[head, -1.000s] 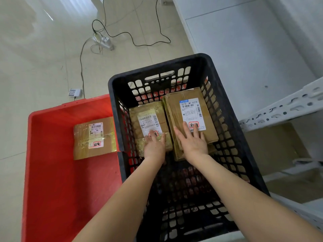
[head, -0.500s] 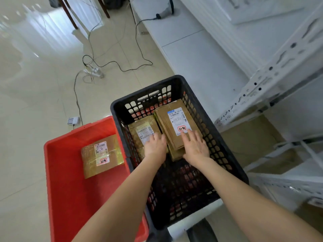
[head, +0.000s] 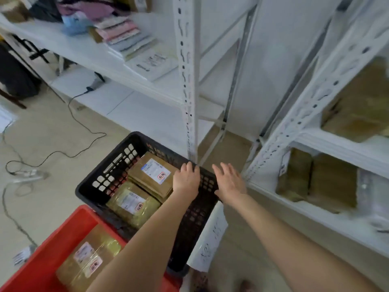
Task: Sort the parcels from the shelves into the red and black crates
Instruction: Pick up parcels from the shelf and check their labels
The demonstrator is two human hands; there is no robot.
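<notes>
Head view: looks down on a floor corner beside white shelving [head: 188, 81] (the edges of the frame are blurred).
Left hand [head: 186, 179]: held over the right side of the black crate, fingers loosely bent down and grasping nothing. Whether they touch the rim I cannot tell.
Right hand [head: 230, 182]: palm down, fingers straight and spread, empty, just past the crate's right edge, toward the lower shelf.
Black crate [head: 88, 186]: on the floor near a shelf upright, with two parcels inside.
Flat parcel [head: 155, 175]: at the crate's far end, white label up, partly under the left hand.
Taped parcel [head: 132, 205]: just beside it on the near side, label up.
Red crate [head: 63, 234]: against the black crate's near-left side.
Red-crate parcel [head: 88, 260]: lies inside it, glossy tape, label up.
Shelf parcels [head: 315, 180]: brown, side by side on the lower right shelf — well apart from both hands.
Paper sheet [head: 210, 234]: hangs on the black crate's right wall.
Cable [head: 84, 144]: trails across the floor at left.
</notes>
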